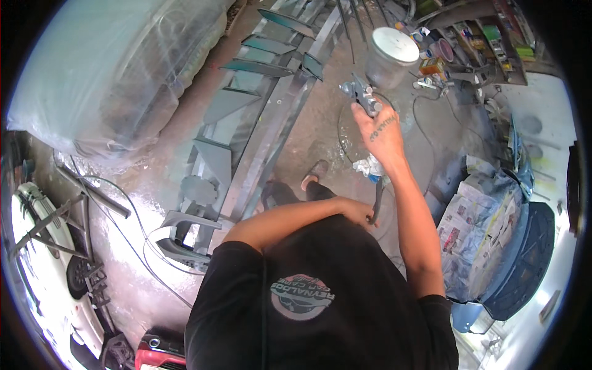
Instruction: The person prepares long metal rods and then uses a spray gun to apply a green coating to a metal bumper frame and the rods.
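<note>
My right hand (383, 134), stretched out ahead, is closed around the handle of a metal spray gun (364, 95). Across my body reaches my left arm, and my left hand (357, 211) is curled around a dark hose (377, 200). Just below the right wrist shows a crumpled white piece of cloth or plastic (369, 165) with a bit of blue under it; what holds it there is hidden. Beyond the spray gun stands a pale bucket (385, 71) with a white lid.
A long grey metal frame (271, 102) with brackets lies to the left. Behind it is a plastic-covered vehicle (123, 68). At right stands a newspaper-masked blue panel (475, 240). Shelves (487, 46) with cans are far right. A thin hose (132, 246) loops across the floor.
</note>
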A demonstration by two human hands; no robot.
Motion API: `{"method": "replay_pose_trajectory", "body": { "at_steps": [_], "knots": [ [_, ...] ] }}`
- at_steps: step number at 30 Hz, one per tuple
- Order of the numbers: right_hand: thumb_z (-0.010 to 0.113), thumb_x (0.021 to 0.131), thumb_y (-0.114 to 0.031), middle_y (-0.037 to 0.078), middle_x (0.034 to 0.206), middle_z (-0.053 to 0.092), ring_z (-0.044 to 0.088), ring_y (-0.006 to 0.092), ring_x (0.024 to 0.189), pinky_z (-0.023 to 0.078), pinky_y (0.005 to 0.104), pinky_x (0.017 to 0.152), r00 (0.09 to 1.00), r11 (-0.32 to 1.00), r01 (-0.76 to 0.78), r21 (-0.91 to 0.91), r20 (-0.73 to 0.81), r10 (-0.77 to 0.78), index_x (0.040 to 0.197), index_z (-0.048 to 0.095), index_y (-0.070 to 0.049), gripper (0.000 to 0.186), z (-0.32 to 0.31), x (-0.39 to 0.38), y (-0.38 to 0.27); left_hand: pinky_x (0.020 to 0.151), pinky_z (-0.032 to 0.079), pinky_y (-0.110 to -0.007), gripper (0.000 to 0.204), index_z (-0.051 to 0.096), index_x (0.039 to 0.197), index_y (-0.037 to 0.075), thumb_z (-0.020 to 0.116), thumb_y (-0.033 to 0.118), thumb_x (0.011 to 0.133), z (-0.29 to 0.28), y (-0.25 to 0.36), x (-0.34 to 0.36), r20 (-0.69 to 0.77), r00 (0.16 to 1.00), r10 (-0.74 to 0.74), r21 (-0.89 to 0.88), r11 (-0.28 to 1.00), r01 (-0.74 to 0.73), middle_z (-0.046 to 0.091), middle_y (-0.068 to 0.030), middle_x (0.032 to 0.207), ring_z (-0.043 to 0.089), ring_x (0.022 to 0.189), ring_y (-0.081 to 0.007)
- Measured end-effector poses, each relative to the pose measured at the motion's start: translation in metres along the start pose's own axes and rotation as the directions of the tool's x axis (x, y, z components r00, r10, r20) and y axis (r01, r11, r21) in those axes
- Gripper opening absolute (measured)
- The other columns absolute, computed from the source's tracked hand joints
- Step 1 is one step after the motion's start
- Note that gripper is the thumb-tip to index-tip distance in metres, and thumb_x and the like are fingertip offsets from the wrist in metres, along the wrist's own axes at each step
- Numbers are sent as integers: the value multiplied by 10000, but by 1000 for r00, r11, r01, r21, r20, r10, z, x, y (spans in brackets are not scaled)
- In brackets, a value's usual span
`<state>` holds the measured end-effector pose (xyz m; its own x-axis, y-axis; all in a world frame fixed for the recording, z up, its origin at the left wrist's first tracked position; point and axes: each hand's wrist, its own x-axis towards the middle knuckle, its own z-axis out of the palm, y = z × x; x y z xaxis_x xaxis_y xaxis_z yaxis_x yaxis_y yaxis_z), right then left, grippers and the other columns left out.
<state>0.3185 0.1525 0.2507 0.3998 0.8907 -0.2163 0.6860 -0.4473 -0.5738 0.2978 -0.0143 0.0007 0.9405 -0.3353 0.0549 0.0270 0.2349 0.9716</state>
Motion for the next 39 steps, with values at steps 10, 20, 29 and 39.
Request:
{"method": "replay_pose_trajectory", "body": {
  "at_steps": [10,20,29,39],
  "knots": [
    [640,938,-280,251,774,683,692,415,770,517,460,743,1000,996,16,91,9,-17,1081,678,53,364,20,22,-20,1105,422,-409,658,478,1476,47,710,346,938,-7,27,-44,-46,992,-116,73,990,119,552,-206,1457,540,1332,-309],
    [644,939,-293,227,790,714,709,432,841,524,482,799,990,986,104,130,82,-115,1064,700,40,360,47,37,-60,981,499,-344,688,450,1499,0,715,284,932,-16,3,-63,-298,952,-72,-42,997,62,573,-196,1427,609,1193,-232],
    [654,933,-275,265,841,705,695,460,874,523,488,785,997,997,69,32,-31,-68,1015,691,45,333,55,40,-26,840,515,-325,597,515,1468,22,637,356,988,-1,-57,-33,-272,960,69,66,996,-53,679,-84,1108,620,950,-162],
    [652,936,-297,272,866,713,701,453,884,533,475,803,990,987,138,80,0,-139,1119,694,32,378,67,47,-51,1141,394,-380,559,522,1445,21,579,378,1019,-16,-11,-74,-304,950,-79,-53,996,66,589,-198,1413,530,1346,-276]
  ]
}}
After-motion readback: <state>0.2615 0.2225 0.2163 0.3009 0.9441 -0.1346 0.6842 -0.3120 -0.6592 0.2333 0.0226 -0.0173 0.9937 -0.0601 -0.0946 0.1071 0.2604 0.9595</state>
